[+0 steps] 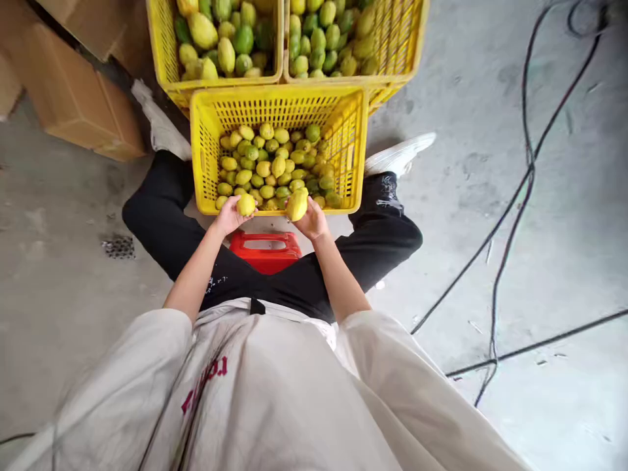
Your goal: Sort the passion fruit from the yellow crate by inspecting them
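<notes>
My left hand is closed around a small yellow lemon. A larger yellow lemon with a pointed end lies in my right hand, the fingers curled about it. Both hands are at the near rim of a yellow plastic crate. Many yellow and green lemons fill the bottom of that crate, and the two held ones are just above its near edge. Parts of my fingers are hidden behind the fruit.
Two more yellow crates of lemons stand behind the near one. Cardboard boxes are at the upper left. A red plastic stool is between my legs. Black cables run over the concrete floor on the right.
</notes>
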Motion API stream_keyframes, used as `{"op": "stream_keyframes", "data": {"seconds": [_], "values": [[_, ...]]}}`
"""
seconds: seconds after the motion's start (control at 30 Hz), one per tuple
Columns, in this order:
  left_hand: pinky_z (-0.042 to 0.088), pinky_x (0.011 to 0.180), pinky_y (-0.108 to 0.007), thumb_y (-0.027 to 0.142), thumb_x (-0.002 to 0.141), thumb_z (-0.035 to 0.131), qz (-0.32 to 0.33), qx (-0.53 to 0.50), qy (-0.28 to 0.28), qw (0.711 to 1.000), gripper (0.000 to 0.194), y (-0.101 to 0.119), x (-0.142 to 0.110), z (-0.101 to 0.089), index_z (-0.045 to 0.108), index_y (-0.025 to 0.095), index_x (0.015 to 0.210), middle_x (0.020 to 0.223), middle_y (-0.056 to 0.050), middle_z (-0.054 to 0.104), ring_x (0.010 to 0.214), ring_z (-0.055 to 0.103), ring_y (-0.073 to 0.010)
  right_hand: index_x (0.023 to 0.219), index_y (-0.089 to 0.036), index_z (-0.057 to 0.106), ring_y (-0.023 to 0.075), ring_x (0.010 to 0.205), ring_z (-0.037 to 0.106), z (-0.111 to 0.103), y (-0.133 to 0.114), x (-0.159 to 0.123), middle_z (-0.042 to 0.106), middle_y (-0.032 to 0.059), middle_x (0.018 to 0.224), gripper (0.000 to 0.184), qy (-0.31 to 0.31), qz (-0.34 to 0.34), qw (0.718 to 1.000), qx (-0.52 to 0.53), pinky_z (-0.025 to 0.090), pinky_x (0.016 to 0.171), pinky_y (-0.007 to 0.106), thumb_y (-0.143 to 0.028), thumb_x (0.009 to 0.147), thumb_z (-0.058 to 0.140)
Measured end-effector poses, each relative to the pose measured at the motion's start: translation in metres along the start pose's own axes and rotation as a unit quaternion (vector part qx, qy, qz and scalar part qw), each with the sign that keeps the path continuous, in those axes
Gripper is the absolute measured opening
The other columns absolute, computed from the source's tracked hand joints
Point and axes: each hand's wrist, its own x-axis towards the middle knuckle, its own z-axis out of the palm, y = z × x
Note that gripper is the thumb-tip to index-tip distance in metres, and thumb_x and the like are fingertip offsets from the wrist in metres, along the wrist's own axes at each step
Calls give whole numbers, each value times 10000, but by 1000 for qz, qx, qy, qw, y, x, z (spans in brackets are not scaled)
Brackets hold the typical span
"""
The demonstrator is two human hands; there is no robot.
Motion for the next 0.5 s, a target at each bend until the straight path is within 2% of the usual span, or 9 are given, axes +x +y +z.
{"op": "stream_keyframes", "data": {"seconds": [0.07,0.1,0.23,0.4,0.5], "values": [[575,639,-234,307,1044,622,21,4,3,1000,155,-3,1,-1,658,178,967,884,-57,803,705,758,-152,1070,-268,757,181,811,799,-4,-2,-1,830,14,929,220,-4,1,1000,1,675,682,266,-470,1063,669],[571,640,-228,309,1016,679,29,7,4,1000,143,-4,1,-2,634,193,945,878,-39,799,701,753,-145,1078,-271,757,176,790,790,-5,-3,-1,825,8,918,223,-6,0,1000,1,674,671,264,-481,1057,682],[514,582,-187,362,954,811,44,33,-4,998,292,-7,2,-3,569,215,881,808,14,749,645,714,-108,1085,-272,760,191,862,816,-6,-2,-2,838,17,979,196,-8,-12,1000,3,703,718,286,-455,1049,700],[439,507,-173,427,965,811,26,31,-16,999,307,-3,1,1,597,212,922,753,22,700,580,668,-97,1067,-267,765,242,1048,838,-3,3,0,843,46,1047,118,9,-17,1000,-6,727,808,335,-361,1045,696],[453,503,-189,410,1021,693,19,14,-24,999,222,-1,-1,5,654,195,983,755,4,701,589,677,-117,1085,-274,770,237,1066,833,-3,2,1,836,41,1045,133,15,-19,1000,-1,732,839,343,-342,1058,659]]}}
